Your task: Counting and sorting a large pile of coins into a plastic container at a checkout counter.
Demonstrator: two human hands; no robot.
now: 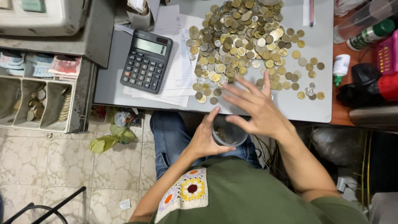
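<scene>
Head view looks straight down on a seated person's two hands at the near edge of a grey counter (315, 49). Left hand (206, 139) is curled around a small clear cup (229, 133), thumb and fingers wrapped on its left side, holding it just below the counter edge, above the lap. Right hand (258, 108) is spread wide and flat, fingers fanned toward the upper left, palm down; it grips nothing. Its fingertips lie at the near fringe of the coins, and its heel hangs over the cup's mouth. Whether the palm presses on the counter or hovers just above it cannot be told.

A large heap of coins (238, 39) covers the middle of the counter, just beyond the right hand, thick at the centre and thinning into loose singles toward the right and the near edge. They are a mix of gold-coloured and silver-coloured round pieces in several sizes. The cup is see-through with a dark rim, and a few coins show dimly at its bottom.

Left of the heap a dark calculator (146, 61) lies on white papers (178, 79). Farther left an open cash drawer (39, 97) holds banknotes and stacked coins. A small white bottle with a green cap (341, 68) stands right of the heap.
</scene>
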